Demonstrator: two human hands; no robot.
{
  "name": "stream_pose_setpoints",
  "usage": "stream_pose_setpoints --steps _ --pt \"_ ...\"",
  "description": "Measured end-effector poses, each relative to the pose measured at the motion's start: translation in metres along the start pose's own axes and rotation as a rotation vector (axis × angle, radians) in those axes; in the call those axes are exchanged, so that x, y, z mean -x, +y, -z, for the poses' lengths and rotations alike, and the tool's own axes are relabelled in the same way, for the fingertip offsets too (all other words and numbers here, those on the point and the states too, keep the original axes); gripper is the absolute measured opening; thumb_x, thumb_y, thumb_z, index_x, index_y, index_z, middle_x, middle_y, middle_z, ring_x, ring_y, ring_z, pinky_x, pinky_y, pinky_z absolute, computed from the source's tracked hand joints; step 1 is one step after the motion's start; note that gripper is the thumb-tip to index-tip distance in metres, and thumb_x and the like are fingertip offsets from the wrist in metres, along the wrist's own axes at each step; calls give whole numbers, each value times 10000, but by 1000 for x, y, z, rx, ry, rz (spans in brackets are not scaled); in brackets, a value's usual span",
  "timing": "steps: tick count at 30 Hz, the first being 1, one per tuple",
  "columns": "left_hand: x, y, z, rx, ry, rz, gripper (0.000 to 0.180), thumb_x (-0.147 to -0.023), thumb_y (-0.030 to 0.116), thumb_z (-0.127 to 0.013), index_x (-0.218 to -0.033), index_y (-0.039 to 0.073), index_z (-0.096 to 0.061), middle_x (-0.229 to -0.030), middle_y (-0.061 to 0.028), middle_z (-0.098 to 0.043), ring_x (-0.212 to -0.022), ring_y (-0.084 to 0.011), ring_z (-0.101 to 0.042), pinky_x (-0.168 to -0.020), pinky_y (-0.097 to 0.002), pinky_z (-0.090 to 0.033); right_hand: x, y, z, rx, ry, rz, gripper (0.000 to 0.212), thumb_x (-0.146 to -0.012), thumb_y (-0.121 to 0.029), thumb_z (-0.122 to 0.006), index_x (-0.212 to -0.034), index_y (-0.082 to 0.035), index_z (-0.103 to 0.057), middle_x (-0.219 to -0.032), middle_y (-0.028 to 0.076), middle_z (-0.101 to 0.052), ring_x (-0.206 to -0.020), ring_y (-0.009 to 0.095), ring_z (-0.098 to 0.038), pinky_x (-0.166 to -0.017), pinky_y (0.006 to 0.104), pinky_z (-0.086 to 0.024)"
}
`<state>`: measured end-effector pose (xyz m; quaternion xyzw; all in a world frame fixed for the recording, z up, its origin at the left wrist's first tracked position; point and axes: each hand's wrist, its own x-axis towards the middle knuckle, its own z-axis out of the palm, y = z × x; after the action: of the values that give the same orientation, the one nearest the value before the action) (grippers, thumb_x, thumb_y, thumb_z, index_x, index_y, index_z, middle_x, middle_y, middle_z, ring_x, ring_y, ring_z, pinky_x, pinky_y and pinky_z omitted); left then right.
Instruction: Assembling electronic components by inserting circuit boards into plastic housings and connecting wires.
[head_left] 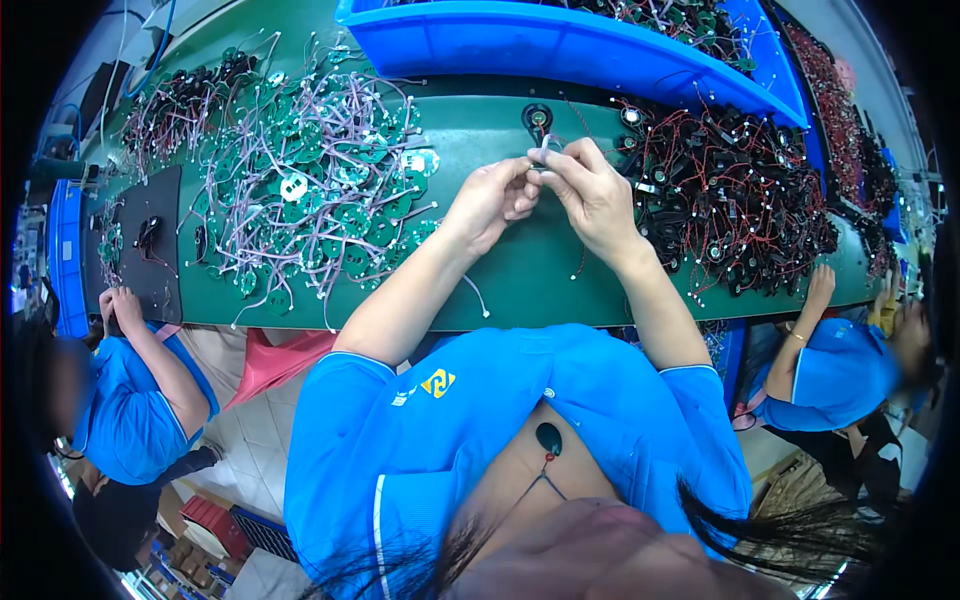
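Observation:
Over the green table, my left hand (495, 203) and my right hand (597, 198) meet fingertip to fingertip, both closed in a pinch. A thin pale cable end (545, 146) shows at the right fingertips; the small part between the hands is mostly hidden. Just beyond them lies a round black speaker (537, 119) with a tab. A heap of round green circuit boards (293, 187) with lilac-grey ribbon cables spreads to the left of my left hand. Right of my right hand is a heap of black speakers (735, 190) with red wires and white connectors.
A long blue bin (560, 55) holding more parts stands along the far side. Further boards and black parts (195, 88) lie far left, near a dark mat (150, 235). Co-workers in blue sit at left (140, 400) and right (830, 365).

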<state>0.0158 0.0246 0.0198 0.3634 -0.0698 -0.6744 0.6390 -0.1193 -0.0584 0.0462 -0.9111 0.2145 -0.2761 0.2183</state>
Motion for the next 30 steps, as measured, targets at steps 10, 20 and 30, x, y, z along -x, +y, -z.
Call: stream_pose_setpoints --steps 10,20,30 --pt "-1 -9 5 -100 -47 -19 207 -915 175 -472 -804 32 -572 -645 -36 -539 -485 -71 -428 -403 -172 -264 16 -11 -10 16 43 -160 368 -820 -21 -535 -1133 -185 -637 -829 16 -555 -572 147 -491 -518 257 -402" --pt "5 -12 -13 -10 27 -176 175 -915 146 -474 -873 8 -572 -749 -81 -564 -630 -112 -496 -501 -207 -365 16 -9 -6 -344 232 -25 426 -774 58 -539 -1168 -93 -601 -785 20 -576 -567 107 -459 -534 228 -382" --pt "-5 10 -12 531 -96 -1 196 -904 90 -471 -1017 -68 -498 -846 -146 -591 -637 -133 -506 -548 -233 -430 25 -13 -3 -292 293 -19 548 -718 72 -535 -1251 -44 -474 -609 -15 -451 -499 102 -389 -476 213 -332"
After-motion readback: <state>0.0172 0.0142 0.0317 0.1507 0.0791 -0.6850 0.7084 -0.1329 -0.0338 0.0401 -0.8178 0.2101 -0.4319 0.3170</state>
